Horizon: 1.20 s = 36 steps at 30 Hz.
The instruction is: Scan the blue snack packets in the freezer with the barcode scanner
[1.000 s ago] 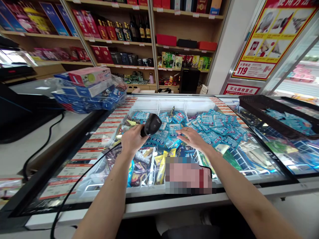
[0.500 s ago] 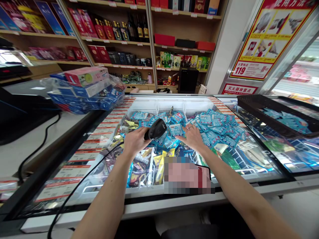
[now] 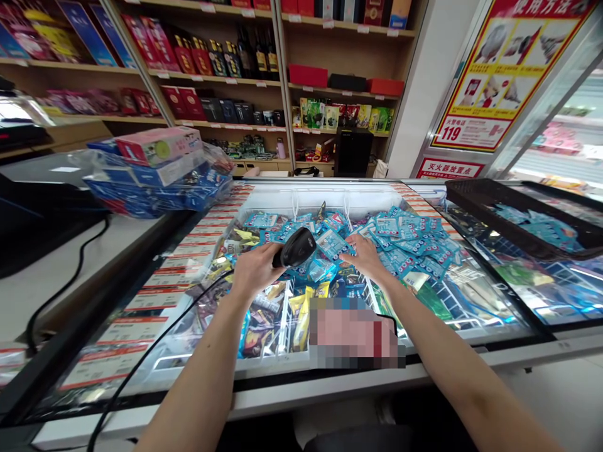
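My left hand (image 3: 257, 269) is wrapped round the handle of a black barcode scanner (image 3: 298, 247), its head angled up and to the right. A cable runs from the scanner down to the lower left. Just right of the scanner, a small blue packet (image 3: 331, 243) lies tilted, its right edge between the thumb and fingers of my right hand (image 3: 367, 257). More blue packets (image 3: 414, 242) form a loose pile to the right of that hand, on top of the glass-topped freezer (image 3: 207, 251). Further blue packets lie behind the scanner.
A blurred-out phone (image 3: 358, 333) lies on the freezer near the front edge. At the right, a dark basket (image 3: 518, 235) holds more blue packets. Plastic-wrapped boxes (image 3: 155, 166) stand at the left. Behind the freezer are stocked shelves (image 3: 217, 78).
The blue packet beside the scanner has turned and tilted at my right hand, whose fingers have drawn in at its edge. The left hand and scanner are almost still.
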{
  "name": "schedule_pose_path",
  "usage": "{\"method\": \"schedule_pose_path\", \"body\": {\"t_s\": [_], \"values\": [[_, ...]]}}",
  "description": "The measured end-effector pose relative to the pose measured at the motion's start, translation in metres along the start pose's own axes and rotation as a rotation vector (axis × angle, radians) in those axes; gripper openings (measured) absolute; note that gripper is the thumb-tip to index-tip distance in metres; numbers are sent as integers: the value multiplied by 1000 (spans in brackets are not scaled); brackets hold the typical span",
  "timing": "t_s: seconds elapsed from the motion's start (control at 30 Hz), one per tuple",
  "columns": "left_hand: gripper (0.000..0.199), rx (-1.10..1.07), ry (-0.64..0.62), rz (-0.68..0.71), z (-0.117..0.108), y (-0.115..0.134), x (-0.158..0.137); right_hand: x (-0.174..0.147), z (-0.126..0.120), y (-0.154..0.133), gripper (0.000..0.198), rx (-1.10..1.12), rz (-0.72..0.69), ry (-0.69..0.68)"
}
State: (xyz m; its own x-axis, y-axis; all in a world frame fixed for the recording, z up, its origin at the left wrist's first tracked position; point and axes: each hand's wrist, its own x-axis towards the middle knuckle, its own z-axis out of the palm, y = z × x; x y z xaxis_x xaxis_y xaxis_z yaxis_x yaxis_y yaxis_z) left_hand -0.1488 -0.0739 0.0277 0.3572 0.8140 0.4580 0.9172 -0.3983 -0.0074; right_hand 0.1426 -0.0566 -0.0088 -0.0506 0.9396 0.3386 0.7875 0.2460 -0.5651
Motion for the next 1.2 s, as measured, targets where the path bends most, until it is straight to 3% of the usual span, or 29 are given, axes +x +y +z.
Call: {"method": "schedule_pose_path", "body": {"t_s": [0.3,0.57,1.2], "values": [[36,-10,-29,78,2,0,0,1,0,2,39,227,96,29],[38,-29,-85,85,1,3,0,0,-1,0,32,355,48,108],[36,-16,-69,105,5,5,0,-5,-4,-5,29,401,49,131]]}}
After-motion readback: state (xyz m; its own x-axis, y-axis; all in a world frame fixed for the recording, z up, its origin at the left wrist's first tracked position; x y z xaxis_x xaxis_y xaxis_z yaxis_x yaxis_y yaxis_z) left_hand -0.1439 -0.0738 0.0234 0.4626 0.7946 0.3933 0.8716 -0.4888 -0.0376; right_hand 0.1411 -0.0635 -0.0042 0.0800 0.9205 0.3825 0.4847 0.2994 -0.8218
